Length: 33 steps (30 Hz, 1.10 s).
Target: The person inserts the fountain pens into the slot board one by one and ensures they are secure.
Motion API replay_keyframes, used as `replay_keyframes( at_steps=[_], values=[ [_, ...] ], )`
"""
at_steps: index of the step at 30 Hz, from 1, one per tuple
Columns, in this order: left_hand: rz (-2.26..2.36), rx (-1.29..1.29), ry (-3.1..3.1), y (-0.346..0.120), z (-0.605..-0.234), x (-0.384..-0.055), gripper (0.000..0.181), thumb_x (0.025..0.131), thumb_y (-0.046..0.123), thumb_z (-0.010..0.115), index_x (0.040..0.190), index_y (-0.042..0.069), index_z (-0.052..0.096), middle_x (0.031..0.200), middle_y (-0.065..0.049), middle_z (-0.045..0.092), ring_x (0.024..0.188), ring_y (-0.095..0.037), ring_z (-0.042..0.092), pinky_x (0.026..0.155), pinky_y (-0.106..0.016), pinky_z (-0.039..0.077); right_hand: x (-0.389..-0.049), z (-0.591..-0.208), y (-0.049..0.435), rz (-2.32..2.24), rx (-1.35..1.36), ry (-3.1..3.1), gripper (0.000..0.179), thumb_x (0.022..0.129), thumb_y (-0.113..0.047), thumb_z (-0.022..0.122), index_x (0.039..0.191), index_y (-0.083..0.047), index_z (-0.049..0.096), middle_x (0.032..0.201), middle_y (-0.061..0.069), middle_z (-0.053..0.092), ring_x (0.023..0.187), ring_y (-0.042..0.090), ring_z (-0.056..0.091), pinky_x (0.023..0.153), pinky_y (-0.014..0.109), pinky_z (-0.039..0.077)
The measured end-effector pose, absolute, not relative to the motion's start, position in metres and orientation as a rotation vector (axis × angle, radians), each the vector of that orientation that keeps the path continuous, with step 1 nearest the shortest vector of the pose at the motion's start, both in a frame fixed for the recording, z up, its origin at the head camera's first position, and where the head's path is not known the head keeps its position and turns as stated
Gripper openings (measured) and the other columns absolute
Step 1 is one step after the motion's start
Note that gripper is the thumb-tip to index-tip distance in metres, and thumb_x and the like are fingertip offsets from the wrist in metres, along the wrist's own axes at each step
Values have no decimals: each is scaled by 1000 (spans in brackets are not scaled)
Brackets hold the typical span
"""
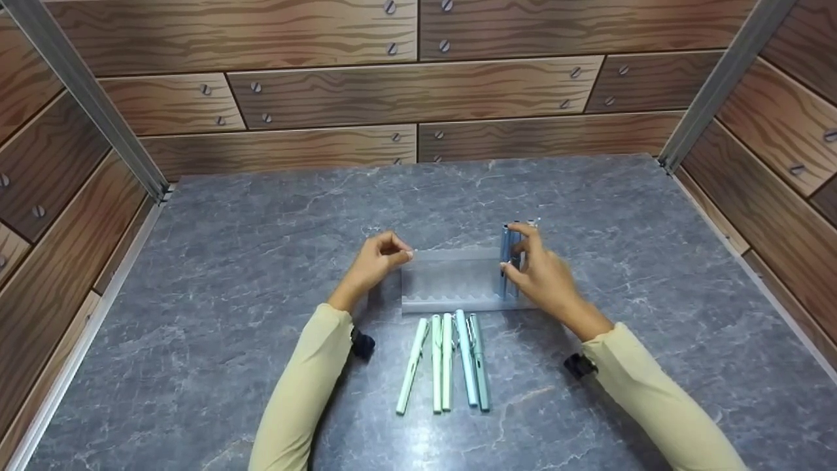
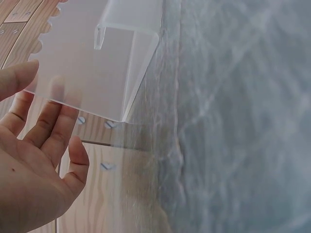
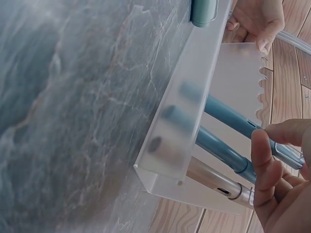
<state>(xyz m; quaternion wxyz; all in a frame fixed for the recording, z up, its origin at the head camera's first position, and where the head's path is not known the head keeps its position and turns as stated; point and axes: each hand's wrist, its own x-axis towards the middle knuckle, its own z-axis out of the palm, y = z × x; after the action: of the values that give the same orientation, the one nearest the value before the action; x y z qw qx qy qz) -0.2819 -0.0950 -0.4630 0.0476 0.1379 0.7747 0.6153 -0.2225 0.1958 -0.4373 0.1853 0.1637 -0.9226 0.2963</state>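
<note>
A translucent frosted pen stand with a scalloped edge stands on the table. My left hand grips its upper left corner; in the left wrist view the thumb lies on one side of the panel and fingers show through from behind. At the stand's right end, my right hand holds a blue pen between thumb and fingers, the pen's lower end inside the stand's front lip. Beside it a second blue pen and a champagne-coloured pen lean in the stand, partly hidden by my fingers in the head view.
In front of the stand lie several pens: pale green pens on the left, a light aqua pen and a darker teal pen on the right. Wood-patterned walls enclose the grey marbled table at the back and sides.
</note>
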Motion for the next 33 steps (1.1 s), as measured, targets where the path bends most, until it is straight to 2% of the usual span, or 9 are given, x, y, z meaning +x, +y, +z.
replay_keyframes(
  at_steps=[6,12,20,26,33],
  values=[
    [1889,421,2374,-96,-464,-282,5,84,3,66,87,0,63,81,3,63,72,-8,54,68,-22,43,-222,-439,195,788,467,-2592,63,84,-11,73,136,-12,37,90,11,67,53,11,42,47,27,33],
    [1905,426,2358,-96,-466,-282,8,84,5,66,89,-2,63,81,4,63,74,-8,55,69,-22,44,-223,-441,194,736,475,-2578,66,81,-11,75,135,-14,38,90,10,68,50,8,38,45,26,31],
    [1892,410,2363,-96,-466,-282,7,84,7,67,87,2,64,81,4,64,73,-8,55,68,-23,43,-221,-439,194,732,476,-2601,63,84,-12,73,136,-13,38,92,8,69,48,6,37,44,25,30],
    [1899,409,2366,-96,-465,-282,10,83,4,68,89,-3,63,80,2,64,72,-7,54,68,-23,42,-220,-437,192,709,458,-2623,62,85,-14,73,136,-14,38,94,8,68,49,7,38,44,25,31],
    [1880,395,2360,-96,-461,-280,12,85,3,66,91,-6,62,81,3,63,72,-5,53,67,-22,42,-222,-437,192,693,443,-2594,61,82,-13,75,135,-12,44,89,5,60,56,8,41,48,25,32]
  ],
)
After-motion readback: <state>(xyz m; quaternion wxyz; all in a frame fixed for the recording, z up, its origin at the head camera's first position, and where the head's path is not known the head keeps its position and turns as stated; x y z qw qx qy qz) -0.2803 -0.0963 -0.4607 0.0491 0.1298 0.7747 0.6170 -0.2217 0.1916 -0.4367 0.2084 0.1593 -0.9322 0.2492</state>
